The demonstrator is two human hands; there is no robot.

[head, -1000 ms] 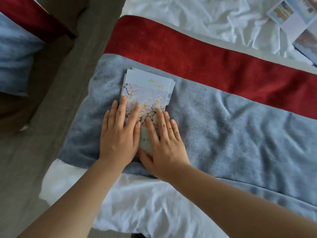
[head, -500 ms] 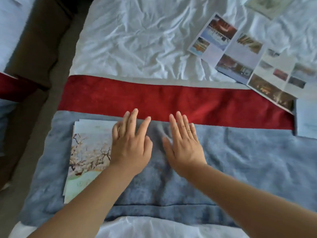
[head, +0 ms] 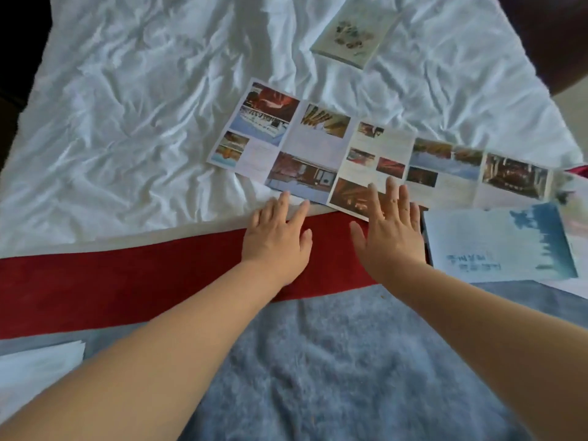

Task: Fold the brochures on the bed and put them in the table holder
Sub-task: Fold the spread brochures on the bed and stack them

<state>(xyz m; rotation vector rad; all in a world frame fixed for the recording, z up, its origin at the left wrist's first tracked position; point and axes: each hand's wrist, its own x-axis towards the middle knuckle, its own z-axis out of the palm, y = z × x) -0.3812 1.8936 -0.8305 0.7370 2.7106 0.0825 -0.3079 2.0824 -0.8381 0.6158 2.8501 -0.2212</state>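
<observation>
A long unfolded brochure [head: 321, 144] with several photo panels lies spread across the white sheet in the middle of the head view. My left hand [head: 276, 237] is flat over the red band, fingertips at the brochure's near edge. My right hand [head: 389, 230] is flat with straight fingers, its fingertips over the brochure's lower middle panel. A light blue brochure [head: 496, 243] lies to the right of my right hand. A folded cream brochure [head: 353, 35] rests farther up the bed. The corner of the folded stack [head: 38, 367] shows at lower left. No table holder is in view.
The bed has a wrinkled white sheet [head: 143, 106], a red band [head: 111, 281] and a grey blanket [head: 334, 361] nearest me. Dark floor or furniture shows at the top corners past the bed's edges.
Both hands left the folded stack at lower left and moved up and right across the grey blanket and red band to the unfolded brochure. The view swung toward the white sheet.
</observation>
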